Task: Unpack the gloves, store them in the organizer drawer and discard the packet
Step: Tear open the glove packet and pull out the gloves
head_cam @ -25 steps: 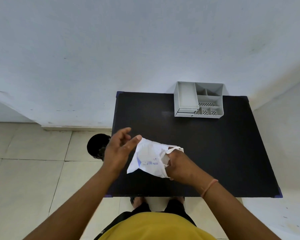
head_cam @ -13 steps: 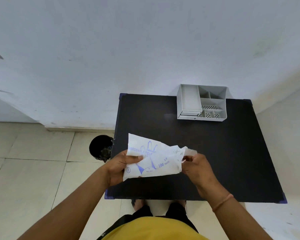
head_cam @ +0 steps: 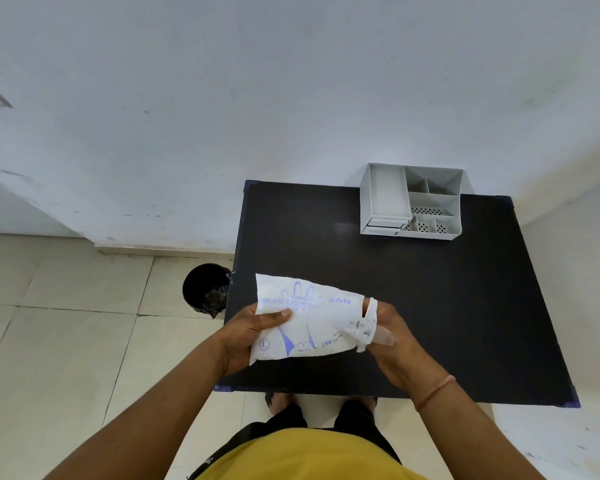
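Since a moment ago the packet has been pulled flatter and now shows more of its printed front, and the right hand has closed in on its torn end. The packet is a soft white bag with purple print. You can see a drawing of a hand on it, the word "GLOVES", a letter L in a circle, and "100" near the bottom. It looks puffy and full, with wrinkles on it. It is held up over the near part of the black table, between the two hands.

The left hand grips the left end of the packet, with the thumb pressed flat on the front and the fingers tucked behind. The right hand is closed on the right end, where the bag is bunched and ripped open. A bit of thin clear plastic pokes out there, lying on the right hand. A thin orange band is on the right wrist.

Far past the right hand, at the back of the table, sits the grey organizer with many small boxes inside and a little drawer at its front left. Out past the left hand, on the floor just beside the table, stands a black bin.
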`<action>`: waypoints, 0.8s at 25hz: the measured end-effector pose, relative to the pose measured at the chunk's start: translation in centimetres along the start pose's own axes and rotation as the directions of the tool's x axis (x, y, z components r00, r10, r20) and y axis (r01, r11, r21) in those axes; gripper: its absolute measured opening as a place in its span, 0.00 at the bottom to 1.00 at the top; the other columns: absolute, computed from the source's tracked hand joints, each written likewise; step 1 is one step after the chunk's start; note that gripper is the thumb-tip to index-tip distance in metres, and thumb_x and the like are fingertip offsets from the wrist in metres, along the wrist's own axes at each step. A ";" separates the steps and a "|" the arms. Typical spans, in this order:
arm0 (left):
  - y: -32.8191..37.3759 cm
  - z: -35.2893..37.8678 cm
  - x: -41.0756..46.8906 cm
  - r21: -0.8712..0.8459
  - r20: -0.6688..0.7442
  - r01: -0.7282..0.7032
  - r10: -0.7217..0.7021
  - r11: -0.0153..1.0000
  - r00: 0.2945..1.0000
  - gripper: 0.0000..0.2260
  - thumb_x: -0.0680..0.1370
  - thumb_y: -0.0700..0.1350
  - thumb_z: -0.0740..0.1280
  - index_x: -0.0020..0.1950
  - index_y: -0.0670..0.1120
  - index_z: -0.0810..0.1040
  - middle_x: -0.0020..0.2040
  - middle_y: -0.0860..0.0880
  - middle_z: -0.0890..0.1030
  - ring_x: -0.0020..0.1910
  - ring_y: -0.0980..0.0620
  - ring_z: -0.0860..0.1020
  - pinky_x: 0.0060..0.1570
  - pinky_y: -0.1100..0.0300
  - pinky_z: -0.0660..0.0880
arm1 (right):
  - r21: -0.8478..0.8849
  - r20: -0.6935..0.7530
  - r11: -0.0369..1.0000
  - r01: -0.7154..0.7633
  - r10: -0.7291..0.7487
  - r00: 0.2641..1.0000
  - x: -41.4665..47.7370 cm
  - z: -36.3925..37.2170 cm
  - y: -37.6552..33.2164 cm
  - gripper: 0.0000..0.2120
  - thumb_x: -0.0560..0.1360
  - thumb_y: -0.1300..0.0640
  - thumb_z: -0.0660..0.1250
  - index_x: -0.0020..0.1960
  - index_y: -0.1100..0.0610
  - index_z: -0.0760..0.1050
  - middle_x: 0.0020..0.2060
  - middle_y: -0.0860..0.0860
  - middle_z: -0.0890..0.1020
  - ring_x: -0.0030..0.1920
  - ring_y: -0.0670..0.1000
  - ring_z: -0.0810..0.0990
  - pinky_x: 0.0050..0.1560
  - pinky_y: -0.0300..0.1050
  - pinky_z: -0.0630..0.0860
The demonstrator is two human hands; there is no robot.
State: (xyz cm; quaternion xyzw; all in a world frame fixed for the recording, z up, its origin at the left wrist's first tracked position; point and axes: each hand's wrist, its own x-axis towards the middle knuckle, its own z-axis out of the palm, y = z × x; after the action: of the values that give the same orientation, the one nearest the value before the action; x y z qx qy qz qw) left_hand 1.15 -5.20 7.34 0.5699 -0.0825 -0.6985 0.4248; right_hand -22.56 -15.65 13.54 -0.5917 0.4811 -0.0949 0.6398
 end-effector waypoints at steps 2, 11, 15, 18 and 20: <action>0.2 -0.2 -0.1 -0.018 0.009 -0.010 0.010 1.000 1.000 0.23 0.74 0.48 0.76 0.69 0.47 0.81 0.61 0.40 0.88 0.55 0.38 0.87 0.47 0.47 0.86 | 0.107 -0.009 0.994 -0.019 0.020 1.000 0.1 0.3 -0.2 0.14 0.80 0.68 0.68 0.54 0.50 0.82 0.46 0.48 0.89 0.45 0.51 0.88 0.40 0.40 0.83; 0.3 -0.6 0.3 0.064 0.040 0.021 -0.024 0.998 0.999 0.25 0.73 0.47 0.77 0.70 0.46 0.80 0.60 0.41 0.88 0.56 0.38 0.87 0.49 0.47 0.86 | 0.120 0.127 0.986 -0.112 0.097 0.987 1.0 -0.2 -0.7 0.10 0.75 0.62 0.76 0.54 0.55 0.80 0.40 0.45 0.82 0.41 0.45 0.82 0.38 0.33 0.79; 0.5 -0.6 0.7 0.030 0.040 0.000 -0.001 1.000 0.999 0.23 0.74 0.45 0.77 0.69 0.47 0.80 0.63 0.40 0.87 0.61 0.35 0.85 0.58 0.40 0.83 | 0.096 0.044 0.993 -0.062 0.058 0.997 1.2 0.2 -0.5 0.09 0.79 0.67 0.70 0.53 0.55 0.81 0.46 0.60 0.85 0.40 0.50 0.84 0.34 0.40 0.77; 0.6 -0.7 1.0 0.063 0.048 0.014 -0.017 0.998 0.999 0.22 0.75 0.43 0.77 0.69 0.46 0.81 0.62 0.40 0.87 0.60 0.35 0.85 0.56 0.41 0.84 | -0.002 0.131 0.994 -0.108 0.107 0.986 1.6 0.1 -0.5 0.07 0.82 0.68 0.65 0.50 0.65 0.82 0.40 0.59 0.84 0.39 0.55 0.81 0.41 0.47 0.77; 0.4 -1.0 1.1 0.096 0.034 0.039 -0.042 0.995 0.999 0.21 0.76 0.42 0.76 0.69 0.45 0.81 0.61 0.40 0.88 0.60 0.34 0.85 0.58 0.39 0.83 | -0.011 0.187 0.985 -0.170 0.170 0.968 1.6 -0.2 0.3 0.08 0.82 0.67 0.65 0.54 0.71 0.80 0.41 0.58 0.83 0.42 0.54 0.81 0.46 0.49 0.78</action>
State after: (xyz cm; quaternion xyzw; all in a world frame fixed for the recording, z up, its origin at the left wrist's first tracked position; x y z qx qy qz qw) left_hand 2.22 -5.87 6.44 0.5787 -0.1119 -0.7123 0.3811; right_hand -22.03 -16.84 12.51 -0.5530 0.4677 0.0150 0.6893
